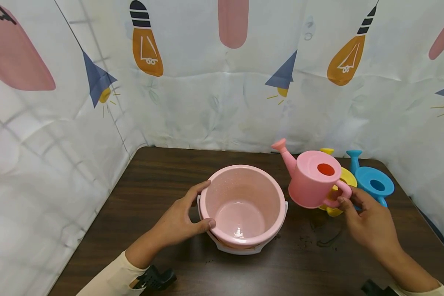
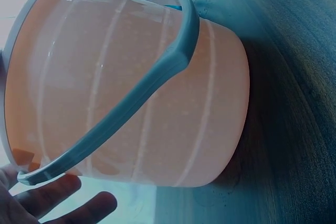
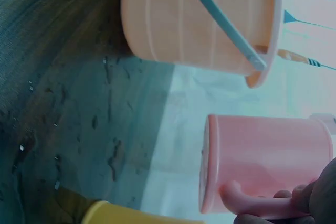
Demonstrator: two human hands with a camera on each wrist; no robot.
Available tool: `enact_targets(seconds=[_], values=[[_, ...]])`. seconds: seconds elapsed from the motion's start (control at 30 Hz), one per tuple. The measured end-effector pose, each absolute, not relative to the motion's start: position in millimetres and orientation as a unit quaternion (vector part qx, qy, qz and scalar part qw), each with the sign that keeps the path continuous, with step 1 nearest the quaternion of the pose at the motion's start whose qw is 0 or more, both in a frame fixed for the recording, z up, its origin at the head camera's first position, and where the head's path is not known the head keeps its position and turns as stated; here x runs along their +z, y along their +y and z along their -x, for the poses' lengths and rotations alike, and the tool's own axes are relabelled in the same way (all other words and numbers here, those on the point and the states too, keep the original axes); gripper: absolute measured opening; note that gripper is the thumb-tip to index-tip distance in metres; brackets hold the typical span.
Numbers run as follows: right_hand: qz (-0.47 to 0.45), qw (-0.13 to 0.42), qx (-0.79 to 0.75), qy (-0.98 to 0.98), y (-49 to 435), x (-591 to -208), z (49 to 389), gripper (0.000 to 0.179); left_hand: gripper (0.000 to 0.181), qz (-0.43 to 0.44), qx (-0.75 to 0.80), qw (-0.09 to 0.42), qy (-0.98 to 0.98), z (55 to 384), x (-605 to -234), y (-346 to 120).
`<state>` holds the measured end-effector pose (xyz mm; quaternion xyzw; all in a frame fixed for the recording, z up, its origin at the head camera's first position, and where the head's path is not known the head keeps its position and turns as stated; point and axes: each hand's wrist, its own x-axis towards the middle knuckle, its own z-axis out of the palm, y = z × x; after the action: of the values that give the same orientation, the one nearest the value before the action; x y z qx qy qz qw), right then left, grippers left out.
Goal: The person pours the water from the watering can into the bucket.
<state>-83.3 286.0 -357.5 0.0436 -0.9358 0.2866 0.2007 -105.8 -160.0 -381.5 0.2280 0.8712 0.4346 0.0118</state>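
Observation:
A pink bucket (image 1: 243,240) stands upright on the table, with droplets on its inner wall and a shiny bottom. My left hand (image 1: 179,220) rests at its left side, thumb and forefinger spread and touching the rim. In the left wrist view, other fingers (image 2: 94,208) stretch out beside the bucket wall. By its handle, my right hand (image 1: 371,220) holds a pink watering can (image 1: 308,185) to the right of the bucket. The can is raised off the table, its spout pointing left and away. Its contents cannot be seen.
Behind the held can, a yellow watering can (image 1: 348,176) is partly hidden. A blue watering can (image 1: 375,181) stands at the right. Wet marks (image 1: 327,242) spot the dark table (image 1: 163,172). A patterned curtain (image 1: 207,102) closes off the back and sides.

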Motion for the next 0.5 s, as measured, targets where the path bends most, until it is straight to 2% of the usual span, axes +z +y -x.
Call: enact_targets(seconds=[0.13,0.37,0.5], values=[[-0.055,0.215,0.285,-0.932,289.6,-350.1,81.9,0.025,0.089,-0.228,0.435,0.013,0.871,105.8,-381.4,-159.8],[-0.058,0.217,0.292,-0.929,293.7,-338.7,81.1,0.032,0.089,-0.224,0.436,0.015,0.871,105.3,-381.0,-159.3],[-0.068,0.227,0.288,-0.928,294.2,-333.9,81.0,0.029,0.089,-0.225,0.438,0.014,0.871,105.3,-381.5,-159.3]])
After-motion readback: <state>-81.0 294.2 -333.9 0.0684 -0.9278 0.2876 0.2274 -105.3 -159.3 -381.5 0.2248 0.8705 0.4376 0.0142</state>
